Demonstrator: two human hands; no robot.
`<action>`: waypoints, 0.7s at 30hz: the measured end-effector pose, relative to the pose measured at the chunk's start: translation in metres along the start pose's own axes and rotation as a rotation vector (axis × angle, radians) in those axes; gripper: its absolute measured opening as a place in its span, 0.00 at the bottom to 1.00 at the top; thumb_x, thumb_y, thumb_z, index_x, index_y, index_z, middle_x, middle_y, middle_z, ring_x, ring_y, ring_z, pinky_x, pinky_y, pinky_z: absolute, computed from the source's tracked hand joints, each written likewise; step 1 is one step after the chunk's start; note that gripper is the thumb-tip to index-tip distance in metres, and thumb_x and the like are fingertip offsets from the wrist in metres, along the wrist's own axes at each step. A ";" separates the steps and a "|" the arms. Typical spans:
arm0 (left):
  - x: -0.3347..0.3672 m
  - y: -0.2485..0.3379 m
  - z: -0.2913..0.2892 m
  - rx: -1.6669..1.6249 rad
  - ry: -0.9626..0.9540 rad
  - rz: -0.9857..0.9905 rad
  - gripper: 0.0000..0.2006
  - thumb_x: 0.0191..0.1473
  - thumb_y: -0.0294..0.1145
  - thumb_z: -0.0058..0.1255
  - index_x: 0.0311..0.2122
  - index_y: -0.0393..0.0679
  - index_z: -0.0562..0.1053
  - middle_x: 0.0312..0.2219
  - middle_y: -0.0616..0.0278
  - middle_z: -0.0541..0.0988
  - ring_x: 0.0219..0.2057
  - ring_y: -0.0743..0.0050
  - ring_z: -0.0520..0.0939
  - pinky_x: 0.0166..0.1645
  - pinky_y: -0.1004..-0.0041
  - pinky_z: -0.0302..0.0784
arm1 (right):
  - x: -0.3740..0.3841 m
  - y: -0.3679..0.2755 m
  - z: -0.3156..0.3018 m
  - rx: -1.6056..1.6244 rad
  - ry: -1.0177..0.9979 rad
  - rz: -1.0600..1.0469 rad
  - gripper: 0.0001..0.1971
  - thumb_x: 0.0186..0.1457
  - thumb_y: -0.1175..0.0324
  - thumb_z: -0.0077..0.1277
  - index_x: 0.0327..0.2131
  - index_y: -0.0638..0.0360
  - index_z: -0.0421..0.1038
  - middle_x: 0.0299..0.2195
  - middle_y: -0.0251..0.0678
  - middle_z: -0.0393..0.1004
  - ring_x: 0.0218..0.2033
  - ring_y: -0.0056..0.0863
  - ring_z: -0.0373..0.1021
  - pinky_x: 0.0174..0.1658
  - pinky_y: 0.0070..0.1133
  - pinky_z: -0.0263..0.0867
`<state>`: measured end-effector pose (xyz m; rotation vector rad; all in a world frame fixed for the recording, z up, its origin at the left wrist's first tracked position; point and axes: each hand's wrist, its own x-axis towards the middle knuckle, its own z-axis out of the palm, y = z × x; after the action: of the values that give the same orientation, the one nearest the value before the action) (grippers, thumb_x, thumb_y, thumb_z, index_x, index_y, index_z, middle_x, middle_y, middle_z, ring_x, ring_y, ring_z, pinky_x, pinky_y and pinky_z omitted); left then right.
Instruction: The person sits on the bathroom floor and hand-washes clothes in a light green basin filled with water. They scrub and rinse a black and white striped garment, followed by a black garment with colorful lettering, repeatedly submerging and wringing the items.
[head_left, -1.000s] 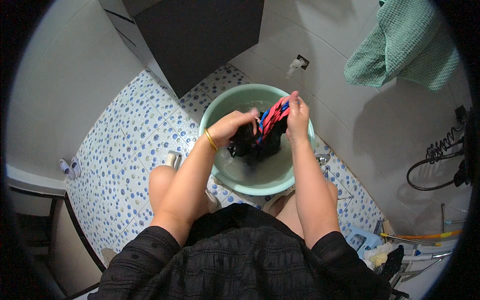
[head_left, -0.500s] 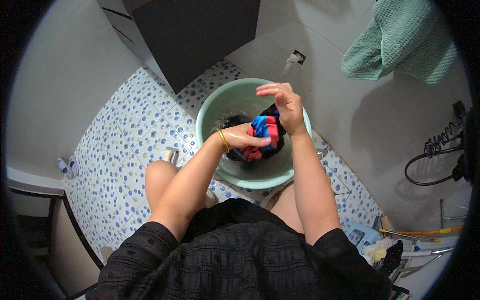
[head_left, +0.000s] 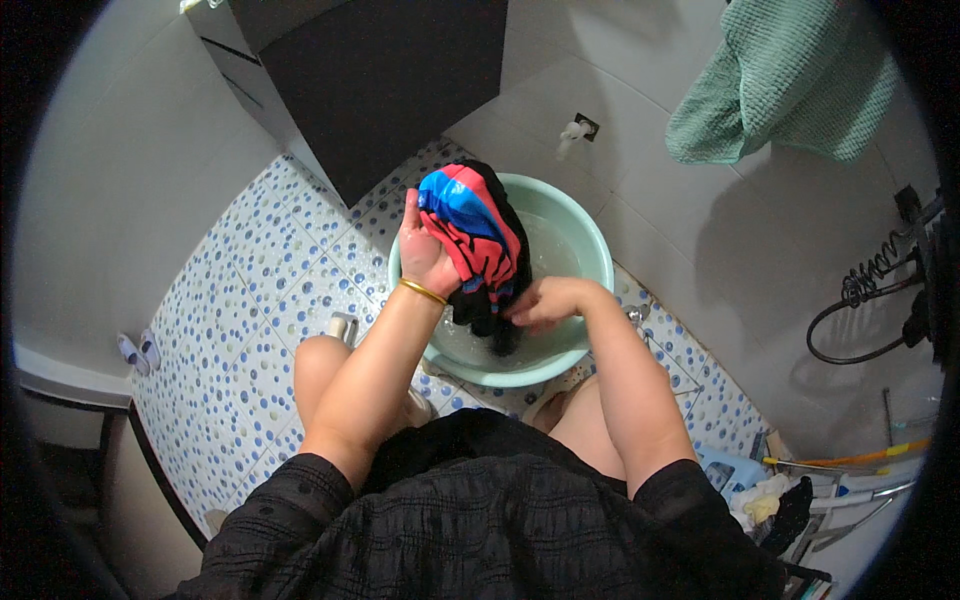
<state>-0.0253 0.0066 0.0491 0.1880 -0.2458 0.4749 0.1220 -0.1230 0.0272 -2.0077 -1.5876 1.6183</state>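
A wet black, red and blue cloth (head_left: 478, 225) is lifted over a pale green basin (head_left: 598, 235), its black lower end hanging toward the water. My left hand (head_left: 426, 256), with a gold bangle at the wrist, holds the cloth from its left side. The thumb points up along the edge, while the other fingers are hidden by the fabric. At the cloth's lower right, my right hand (head_left: 550, 302) has its fingers curled against the black part. Cloudy water (head_left: 560, 240) shows in the basin beneath.
A dark cabinet (head_left: 385, 90) stands beyond the basin. On the right wall are a tap (head_left: 576, 132), a green towel (head_left: 780, 85) and a coiled cord (head_left: 868, 280). Blue-dotted tiles (head_left: 265, 270) cover the floor; slippers (head_left: 138, 353) lie far left. Poles (head_left: 850, 455) lean at lower right.
The cloth has been raised and spread out toward the upper left by my left hand, which has turned palm up. My right hand has dropped from above the cloth to its lower end.
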 end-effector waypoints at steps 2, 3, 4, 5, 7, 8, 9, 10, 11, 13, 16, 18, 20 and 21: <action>0.002 0.000 -0.008 -0.040 0.052 0.049 0.22 0.54 0.42 0.28 0.46 0.37 0.64 0.45 0.51 0.68 0.48 0.54 0.67 0.55 0.58 0.56 | 0.017 0.013 0.005 -0.009 0.310 -0.043 0.14 0.50 0.61 0.44 0.36 0.60 0.71 0.26 0.39 0.73 0.26 0.26 0.71 0.29 0.21 0.65; 0.001 0.000 -0.010 -0.003 0.083 0.039 0.22 0.54 0.41 0.28 0.46 0.36 0.64 0.45 0.51 0.68 0.47 0.54 0.67 0.54 0.58 0.57 | 0.033 0.025 0.002 -0.010 0.471 -0.038 0.14 0.50 0.62 0.43 0.34 0.61 0.71 0.24 0.39 0.73 0.25 0.26 0.70 0.28 0.22 0.65; 0.000 -0.001 -0.010 0.033 0.118 0.027 0.21 0.54 0.41 0.28 0.46 0.36 0.65 0.45 0.51 0.68 0.47 0.54 0.68 0.54 0.58 0.57 | 0.041 0.029 -0.001 -0.006 0.630 -0.031 0.13 0.51 0.63 0.42 0.33 0.62 0.71 0.23 0.40 0.73 0.24 0.27 0.70 0.28 0.23 0.65; 0.000 -0.003 -0.009 0.069 0.152 0.014 0.21 0.54 0.40 0.28 0.45 0.36 0.65 0.44 0.50 0.68 0.46 0.54 0.68 0.54 0.59 0.57 | 0.046 0.034 -0.003 0.120 0.716 -0.012 0.12 0.50 0.64 0.42 0.33 0.62 0.71 0.25 0.44 0.72 0.26 0.33 0.69 0.30 0.26 0.64; -0.004 -0.005 -0.007 0.043 0.192 -0.008 0.17 0.52 0.36 0.33 0.41 0.34 0.67 0.40 0.51 0.71 0.43 0.56 0.71 0.52 0.60 0.61 | 0.056 0.036 -0.004 0.371 0.880 0.019 0.11 0.49 0.65 0.43 0.32 0.61 0.70 0.28 0.51 0.70 0.30 0.46 0.67 0.35 0.31 0.62; -0.007 -0.004 -0.010 0.019 0.152 -0.023 0.16 0.51 0.35 0.34 0.40 0.34 0.67 0.40 0.51 0.71 0.43 0.57 0.71 0.52 0.60 0.62 | 0.062 0.037 -0.001 0.292 0.995 -0.029 0.13 0.49 0.62 0.45 0.32 0.62 0.71 0.27 0.48 0.71 0.30 0.43 0.68 0.35 0.29 0.63; -0.010 -0.004 -0.012 -0.004 0.112 -0.039 0.15 0.51 0.34 0.35 0.40 0.34 0.67 0.40 0.52 0.72 0.42 0.57 0.72 0.52 0.60 0.62 | 0.066 0.037 0.001 0.272 1.030 -0.044 0.14 0.48 0.61 0.46 0.32 0.62 0.71 0.28 0.47 0.72 0.29 0.41 0.69 0.34 0.28 0.63; -0.015 -0.003 -0.015 -0.009 0.143 -0.039 0.13 0.48 0.31 0.39 0.37 0.35 0.69 0.38 0.53 0.73 0.41 0.58 0.72 0.52 0.60 0.62 | 0.071 0.032 0.006 0.253 1.058 -0.061 0.15 0.47 0.60 0.47 0.32 0.62 0.71 0.28 0.47 0.72 0.29 0.39 0.69 0.34 0.28 0.63; -0.015 -0.002 -0.017 -0.018 0.137 -0.035 0.13 0.48 0.32 0.40 0.36 0.35 0.69 0.38 0.53 0.73 0.42 0.59 0.72 0.52 0.60 0.62 | 0.071 0.031 0.007 0.234 1.097 -0.073 0.16 0.47 0.58 0.48 0.32 0.62 0.71 0.28 0.46 0.72 0.29 0.37 0.69 0.33 0.27 0.63; -0.015 0.000 -0.019 -0.035 0.131 -0.025 0.12 0.46 0.32 0.43 0.35 0.36 0.70 0.37 0.54 0.74 0.42 0.60 0.72 0.52 0.60 0.62 | 0.093 0.050 0.009 0.491 0.860 -0.233 0.20 0.47 0.55 0.48 0.36 0.63 0.69 0.30 0.40 0.72 0.29 0.31 0.69 0.32 0.25 0.64; -0.016 0.009 -0.012 0.081 0.124 0.036 0.15 0.42 0.38 0.49 0.35 0.41 0.72 0.37 0.57 0.74 0.42 0.61 0.72 0.52 0.61 0.61 | 0.083 0.032 0.010 1.178 0.457 -0.112 0.22 0.51 0.53 0.43 0.43 0.60 0.62 0.35 0.35 0.69 0.30 0.29 0.68 0.31 0.28 0.67; -0.015 0.014 -0.012 0.074 0.127 0.072 0.17 0.41 0.41 0.50 0.35 0.42 0.72 0.38 0.57 0.74 0.42 0.59 0.72 0.53 0.60 0.60 | 0.146 0.092 0.029 0.798 0.575 -0.147 0.23 0.51 0.50 0.41 0.42 0.60 0.62 0.35 0.35 0.68 0.30 0.29 0.69 0.31 0.28 0.67; -0.020 0.018 -0.013 0.080 0.084 0.092 0.17 0.41 0.41 0.49 0.36 0.42 0.72 0.38 0.57 0.74 0.42 0.59 0.72 0.51 0.60 0.62 | 0.140 0.071 0.044 0.754 0.513 -0.017 0.22 0.52 0.51 0.39 0.43 0.57 0.62 0.35 0.36 0.68 0.31 0.31 0.68 0.31 0.27 0.66; -0.022 0.018 -0.016 0.092 0.072 0.092 0.17 0.41 0.41 0.49 0.36 0.43 0.72 0.38 0.57 0.74 0.42 0.59 0.72 0.51 0.59 0.62 | 0.132 0.059 0.049 0.730 0.484 0.045 0.21 0.52 0.51 0.39 0.43 0.56 0.62 0.36 0.37 0.69 0.32 0.31 0.68 0.32 0.27 0.66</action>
<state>-0.0497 0.0167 0.0300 0.2498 -0.1623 0.5836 0.1066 -0.0732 -0.1167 -1.8139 -0.6529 1.3027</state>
